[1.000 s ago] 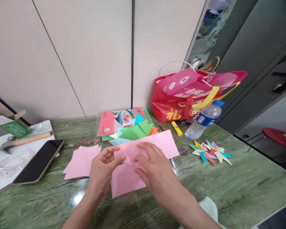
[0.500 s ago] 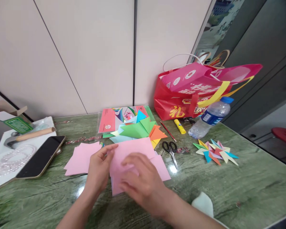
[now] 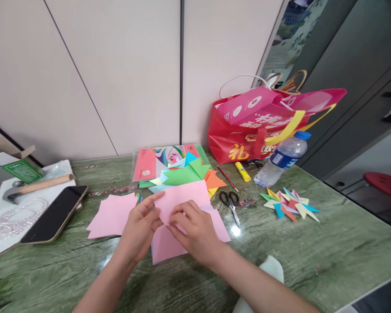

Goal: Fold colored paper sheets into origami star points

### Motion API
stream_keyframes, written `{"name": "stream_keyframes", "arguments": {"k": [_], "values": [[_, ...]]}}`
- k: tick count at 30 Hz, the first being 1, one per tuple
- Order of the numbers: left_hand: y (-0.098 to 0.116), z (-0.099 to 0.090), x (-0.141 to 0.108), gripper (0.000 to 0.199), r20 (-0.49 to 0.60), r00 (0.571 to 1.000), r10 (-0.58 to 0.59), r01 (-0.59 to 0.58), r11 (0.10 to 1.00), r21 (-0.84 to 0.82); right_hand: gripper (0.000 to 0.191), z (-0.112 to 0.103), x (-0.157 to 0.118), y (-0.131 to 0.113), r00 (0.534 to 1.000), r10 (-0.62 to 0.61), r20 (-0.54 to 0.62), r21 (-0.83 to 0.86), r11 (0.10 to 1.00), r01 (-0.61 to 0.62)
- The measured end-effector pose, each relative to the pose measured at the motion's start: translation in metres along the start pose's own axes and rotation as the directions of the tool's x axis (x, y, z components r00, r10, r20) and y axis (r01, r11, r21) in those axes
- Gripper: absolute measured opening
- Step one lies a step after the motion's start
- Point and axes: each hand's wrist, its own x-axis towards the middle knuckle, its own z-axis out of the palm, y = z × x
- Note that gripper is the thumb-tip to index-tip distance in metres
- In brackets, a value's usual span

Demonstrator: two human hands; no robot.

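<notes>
Handling pink paper (image 3: 189, 194) mid-frame: my left hand (image 3: 139, 228) grasps its left edge, right hand (image 3: 195, 230) pinches lower edge; mid-manipulation, likely needing steady fingertips.

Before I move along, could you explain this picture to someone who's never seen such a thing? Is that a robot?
No robot here: these are a person's bare hands, seen by one camera worn on the head, looking forward and down. The left hand holds a pink sheet by its left side, while the right hand has its fingertips at the lower part. On the green table lie more pink sheets, colourful folded papers, scissors, a red pencil and pointed paper shapes. A clear bottle leans near a red bag.
</notes>
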Motion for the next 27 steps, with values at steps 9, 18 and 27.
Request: {"name": "stream_keyframes", "arguments": {"k": [9, 18, 27], "values": [[0.008, -0.002, -0.004, 0.068, 0.212, 0.977, 0.017, -0.023, 0.999, 0.025, 0.003, 0.001, 0.001, -0.004, 0.973, 0.210, -0.098, 0.432, 0.890, -0.149], [-0.005, -0.009, 0.003, 0.040, 0.247, 0.959, 0.136, -0.176, 0.974, 0.144, 0.015, -0.003, 0.005, 0.004, 0.934, 0.334, -0.124, 0.509, 0.830, -0.230], [-0.008, -0.009, 0.007, 0.033, 0.084, 0.984, 0.158, -0.172, 0.965, 0.198, 0.034, -0.016, 0.005, 0.004, 0.930, 0.060, -0.363, 0.050, 0.998, -0.045]]}}
